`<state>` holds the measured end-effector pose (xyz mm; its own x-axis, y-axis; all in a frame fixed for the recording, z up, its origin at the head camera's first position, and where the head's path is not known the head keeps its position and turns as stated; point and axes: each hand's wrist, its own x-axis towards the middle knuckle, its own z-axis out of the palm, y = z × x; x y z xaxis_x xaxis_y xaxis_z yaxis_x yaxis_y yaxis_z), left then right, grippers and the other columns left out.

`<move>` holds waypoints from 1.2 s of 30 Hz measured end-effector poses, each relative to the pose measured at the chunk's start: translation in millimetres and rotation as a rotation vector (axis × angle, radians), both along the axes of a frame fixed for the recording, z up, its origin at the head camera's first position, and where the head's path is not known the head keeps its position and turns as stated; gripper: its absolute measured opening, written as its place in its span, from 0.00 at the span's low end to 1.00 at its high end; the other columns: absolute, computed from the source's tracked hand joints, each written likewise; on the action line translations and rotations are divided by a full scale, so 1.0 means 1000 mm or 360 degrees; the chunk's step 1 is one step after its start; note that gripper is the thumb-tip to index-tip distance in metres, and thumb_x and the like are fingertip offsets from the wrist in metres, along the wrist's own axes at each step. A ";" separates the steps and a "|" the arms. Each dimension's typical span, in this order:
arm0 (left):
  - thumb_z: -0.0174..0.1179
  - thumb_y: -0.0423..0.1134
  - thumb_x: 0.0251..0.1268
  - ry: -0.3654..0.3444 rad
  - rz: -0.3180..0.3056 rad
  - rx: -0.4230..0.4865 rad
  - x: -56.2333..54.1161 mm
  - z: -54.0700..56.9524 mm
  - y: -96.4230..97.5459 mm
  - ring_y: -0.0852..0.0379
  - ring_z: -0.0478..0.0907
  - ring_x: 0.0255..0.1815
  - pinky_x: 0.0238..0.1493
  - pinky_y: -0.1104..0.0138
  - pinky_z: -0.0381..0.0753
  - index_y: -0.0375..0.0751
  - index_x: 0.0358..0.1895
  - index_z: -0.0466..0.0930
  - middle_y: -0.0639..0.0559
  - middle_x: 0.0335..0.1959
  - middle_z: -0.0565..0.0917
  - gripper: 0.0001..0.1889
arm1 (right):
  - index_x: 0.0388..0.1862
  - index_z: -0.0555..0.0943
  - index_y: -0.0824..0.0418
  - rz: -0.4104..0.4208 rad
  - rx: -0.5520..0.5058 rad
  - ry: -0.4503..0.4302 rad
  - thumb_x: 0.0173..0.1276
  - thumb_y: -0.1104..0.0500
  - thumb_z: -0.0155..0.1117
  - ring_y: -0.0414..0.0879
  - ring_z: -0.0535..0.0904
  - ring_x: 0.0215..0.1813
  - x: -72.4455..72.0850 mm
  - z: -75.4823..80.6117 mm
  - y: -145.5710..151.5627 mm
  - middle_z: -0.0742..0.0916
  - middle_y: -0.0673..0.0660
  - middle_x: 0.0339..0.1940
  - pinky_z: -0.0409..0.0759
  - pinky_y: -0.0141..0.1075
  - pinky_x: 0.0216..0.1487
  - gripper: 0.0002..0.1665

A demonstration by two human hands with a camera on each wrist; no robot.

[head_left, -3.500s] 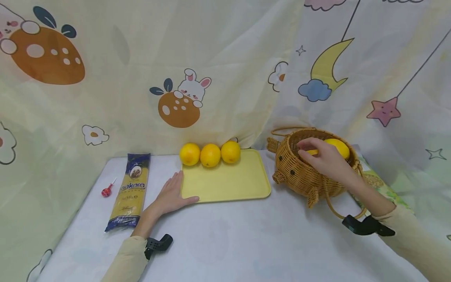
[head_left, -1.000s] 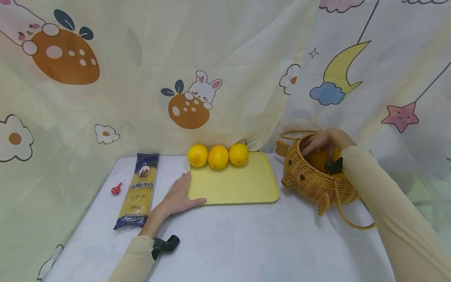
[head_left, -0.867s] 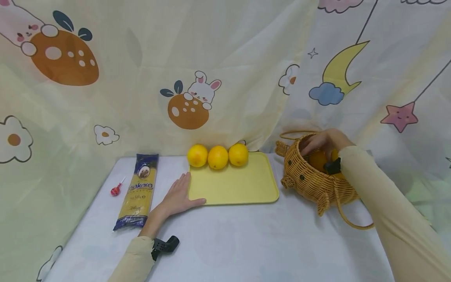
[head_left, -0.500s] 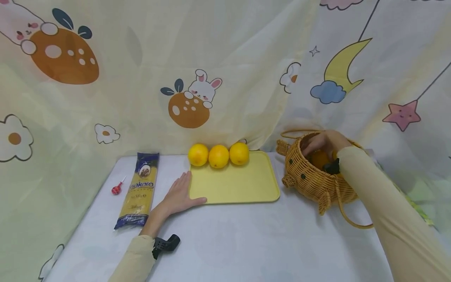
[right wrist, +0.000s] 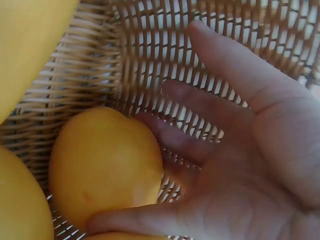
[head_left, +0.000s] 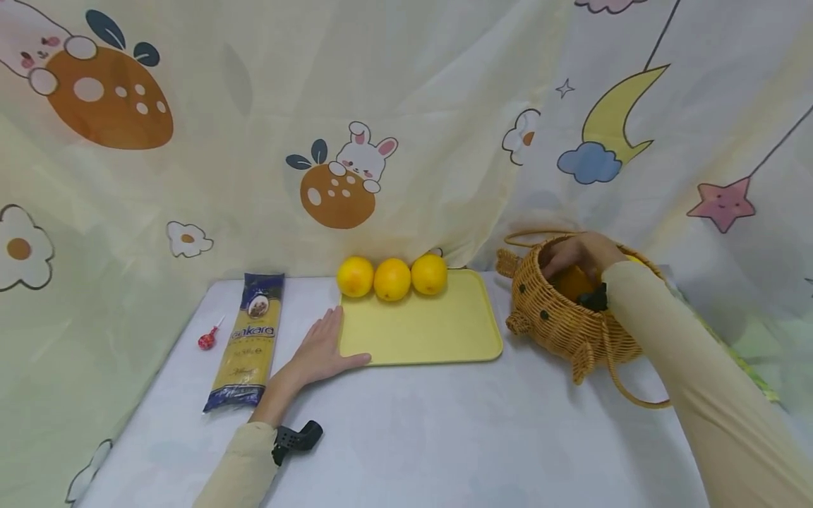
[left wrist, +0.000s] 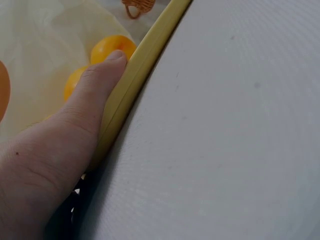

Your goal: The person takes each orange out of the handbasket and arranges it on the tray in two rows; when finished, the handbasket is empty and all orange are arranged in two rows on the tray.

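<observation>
My left hand [head_left: 324, 348] lies at the near left corner of a yellow tray [head_left: 422, 335], fingers straight along its left side and thumb along the front rim. Three oranges [head_left: 392, 279] stand in a row at the tray's far left edge. At the right, my right hand [head_left: 579, 254] reaches down into a wicker basket [head_left: 562, 331] with a pig face. Inside it, in the right wrist view, an orange [right wrist: 105, 165] touches the fingertips of the spread hand. One digit runs along the fruit's lower edge; the upper two fingers are off it. More oranges [right wrist: 20, 200] lie beside it.
Left of the tray lies a blue and yellow pasta packet [head_left: 248, 346], with a red lollipop [head_left: 207, 340] beside it. One basket handle [head_left: 629, 391] hangs onto the white table on the near side. A printed curtain [head_left: 254, 141] closes off the back.
From over the basket rim, my right hand has gone down inside among the oranges, the forearm now crossing the basket's right side. The left hand keeps its place on the tray.
</observation>
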<state>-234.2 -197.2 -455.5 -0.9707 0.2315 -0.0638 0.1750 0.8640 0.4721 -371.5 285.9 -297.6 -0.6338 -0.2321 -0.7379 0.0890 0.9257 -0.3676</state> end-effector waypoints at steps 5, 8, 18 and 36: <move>0.56 0.79 0.46 0.0002 0.0006 0.0001 0.000 0.003 -0.001 0.43 0.38 0.82 0.81 0.48 0.39 0.35 0.78 0.34 0.39 0.80 0.40 0.68 | 0.76 0.52 0.68 0.0124 -0.0071 0.0050 0.69 0.40 0.57 0.72 0.47 0.76 -0.004 0.002 0.001 0.53 0.73 0.77 0.63 0.72 0.64 0.50; 0.57 0.78 0.47 -0.0003 0.0004 0.0017 0.001 0.003 0.000 0.43 0.38 0.82 0.81 0.48 0.39 0.35 0.78 0.34 0.39 0.80 0.40 0.68 | 0.77 0.49 0.68 0.0106 -0.0076 0.0048 0.69 0.39 0.57 0.73 0.47 0.76 -0.005 0.001 0.004 0.52 0.73 0.77 0.61 0.72 0.66 0.51; 0.57 0.78 0.47 0.0011 0.0005 0.0017 0.002 0.004 -0.003 0.41 0.38 0.81 0.80 0.47 0.39 0.34 0.78 0.34 0.38 0.80 0.40 0.67 | 0.77 0.47 0.66 0.0096 -0.0123 0.0035 0.70 0.40 0.56 0.72 0.45 0.76 -0.006 0.012 0.012 0.50 0.73 0.77 0.62 0.71 0.66 0.50; 0.57 0.77 0.48 0.0012 0.0003 0.0014 0.003 -0.001 0.001 0.41 0.38 0.81 0.80 0.48 0.39 0.33 0.77 0.34 0.38 0.80 0.40 0.67 | 0.75 0.50 0.73 0.0034 -0.0061 0.0065 0.74 0.49 0.53 0.75 0.46 0.75 0.000 0.017 0.019 0.51 0.78 0.76 0.66 0.62 0.70 0.43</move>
